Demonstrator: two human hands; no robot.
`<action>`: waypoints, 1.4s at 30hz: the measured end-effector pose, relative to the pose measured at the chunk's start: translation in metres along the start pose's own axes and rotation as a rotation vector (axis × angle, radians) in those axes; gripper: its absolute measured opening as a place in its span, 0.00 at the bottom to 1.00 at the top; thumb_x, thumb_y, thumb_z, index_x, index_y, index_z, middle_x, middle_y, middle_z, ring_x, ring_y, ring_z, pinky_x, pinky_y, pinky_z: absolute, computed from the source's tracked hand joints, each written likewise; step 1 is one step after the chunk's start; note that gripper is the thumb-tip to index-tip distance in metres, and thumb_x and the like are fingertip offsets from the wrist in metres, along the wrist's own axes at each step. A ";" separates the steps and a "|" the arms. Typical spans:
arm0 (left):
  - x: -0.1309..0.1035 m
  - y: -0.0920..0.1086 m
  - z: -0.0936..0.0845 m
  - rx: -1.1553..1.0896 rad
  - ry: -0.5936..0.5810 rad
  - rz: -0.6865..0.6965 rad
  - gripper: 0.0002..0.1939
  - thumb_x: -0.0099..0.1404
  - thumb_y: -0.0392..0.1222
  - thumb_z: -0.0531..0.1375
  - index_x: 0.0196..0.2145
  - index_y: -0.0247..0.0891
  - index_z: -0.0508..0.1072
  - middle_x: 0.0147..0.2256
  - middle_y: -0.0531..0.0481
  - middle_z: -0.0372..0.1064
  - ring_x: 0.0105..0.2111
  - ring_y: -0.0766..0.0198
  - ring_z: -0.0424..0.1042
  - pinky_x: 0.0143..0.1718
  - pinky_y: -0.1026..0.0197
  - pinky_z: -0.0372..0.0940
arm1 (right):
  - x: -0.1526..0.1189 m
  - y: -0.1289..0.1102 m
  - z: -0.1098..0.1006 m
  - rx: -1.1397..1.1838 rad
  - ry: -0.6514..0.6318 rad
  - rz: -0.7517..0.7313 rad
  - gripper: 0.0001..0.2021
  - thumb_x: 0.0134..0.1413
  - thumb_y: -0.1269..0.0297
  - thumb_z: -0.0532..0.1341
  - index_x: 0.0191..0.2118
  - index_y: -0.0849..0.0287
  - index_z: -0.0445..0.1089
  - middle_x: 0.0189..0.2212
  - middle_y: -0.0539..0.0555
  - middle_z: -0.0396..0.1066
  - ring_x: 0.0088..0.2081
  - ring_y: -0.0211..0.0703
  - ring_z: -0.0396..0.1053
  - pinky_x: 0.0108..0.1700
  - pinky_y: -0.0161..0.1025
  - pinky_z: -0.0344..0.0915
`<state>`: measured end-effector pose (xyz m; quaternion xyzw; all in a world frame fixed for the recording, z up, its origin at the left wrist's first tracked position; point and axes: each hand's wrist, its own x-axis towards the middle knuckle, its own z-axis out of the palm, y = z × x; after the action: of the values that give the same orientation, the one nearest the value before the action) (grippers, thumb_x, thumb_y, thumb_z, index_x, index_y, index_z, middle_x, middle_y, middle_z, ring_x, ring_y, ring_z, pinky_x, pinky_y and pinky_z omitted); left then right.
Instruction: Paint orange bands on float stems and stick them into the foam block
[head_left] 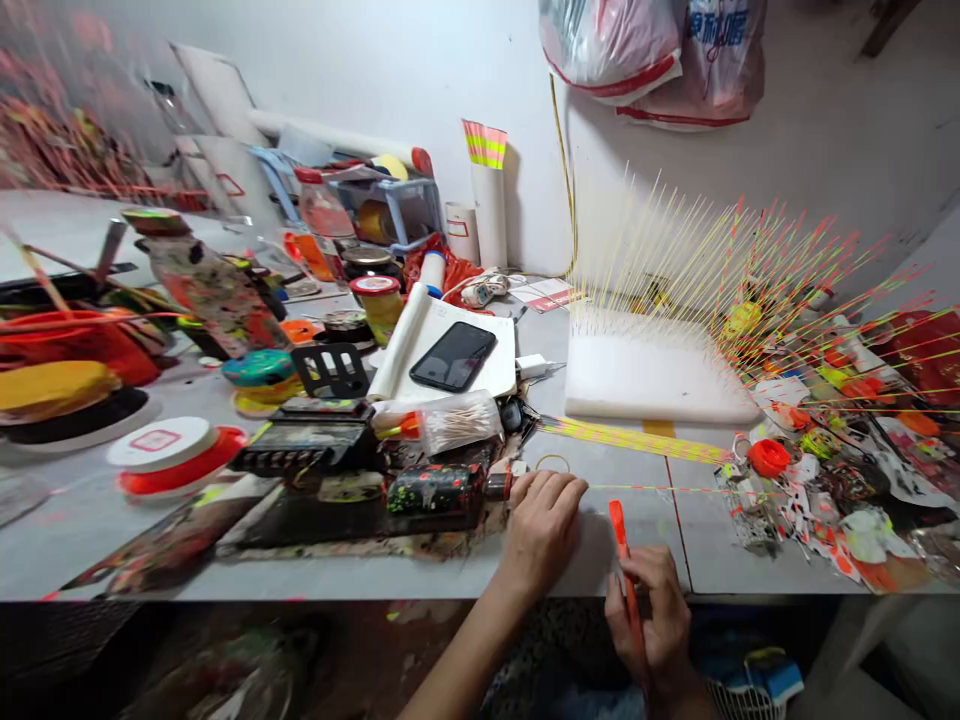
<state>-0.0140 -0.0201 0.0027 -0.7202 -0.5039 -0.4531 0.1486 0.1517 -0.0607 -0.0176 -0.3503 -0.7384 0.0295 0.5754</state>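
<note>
My left hand (544, 525) is closed at the chuck end of a small paint-spattered motor (435, 490); its fingertips are hidden. A thin, striped yellow and red rod (660, 488) runs level to the right from behind that hand. My right hand (656, 610), near the table's front edge, grips a paintbrush (618, 525) with an orange-red flat head pointing up and away from me. The brush head is below the rod and apart from it. A yellow rubber band (553, 463) lies just beyond my left hand.
A white foam block (652, 370) bristles with thin rods. Striped rods (637, 438) lie before it. Paint-stained scraps (825, 500) crowd the right side. A phone (454, 356), cotton swabs (461, 422), jars (377, 305) and a red-rimmed lid (176, 455) stand left.
</note>
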 end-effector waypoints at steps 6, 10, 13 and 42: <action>0.000 0.003 -0.001 -0.025 0.025 -0.015 0.10 0.70 0.30 0.52 0.38 0.39 0.71 0.33 0.52 0.75 0.34 0.64 0.71 0.46 0.57 0.57 | -0.002 0.005 0.008 -0.074 -0.013 0.013 0.08 0.63 0.74 0.57 0.44 0.56 0.67 0.35 0.54 0.72 0.37 0.42 0.72 0.39 0.40 0.73; -0.001 0.002 0.001 -0.031 0.046 -0.020 0.10 0.71 0.31 0.52 0.38 0.39 0.71 0.34 0.52 0.75 0.34 0.65 0.71 0.46 0.57 0.56 | -0.003 0.008 0.009 -0.089 -0.013 0.008 0.07 0.63 0.74 0.57 0.44 0.57 0.68 0.36 0.54 0.72 0.38 0.42 0.72 0.40 0.39 0.72; -0.002 0.002 0.002 -0.037 0.053 -0.022 0.10 0.71 0.31 0.51 0.38 0.39 0.71 0.34 0.52 0.75 0.34 0.65 0.71 0.47 0.57 0.56 | -0.004 0.009 0.010 -0.093 -0.008 0.015 0.06 0.64 0.74 0.57 0.44 0.58 0.68 0.36 0.54 0.72 0.38 0.42 0.72 0.40 0.39 0.72; -0.002 0.004 0.002 -0.029 0.041 -0.047 0.10 0.72 0.32 0.51 0.38 0.40 0.71 0.34 0.53 0.76 0.35 0.65 0.72 0.50 0.55 0.54 | -0.005 0.009 0.010 -0.104 -0.016 0.024 0.07 0.65 0.72 0.57 0.45 0.58 0.68 0.36 0.54 0.73 0.37 0.41 0.73 0.40 0.38 0.72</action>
<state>-0.0093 -0.0220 0.0008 -0.7008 -0.5111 -0.4781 0.1378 0.1480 -0.0534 -0.0288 -0.3881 -0.7392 0.0008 0.5504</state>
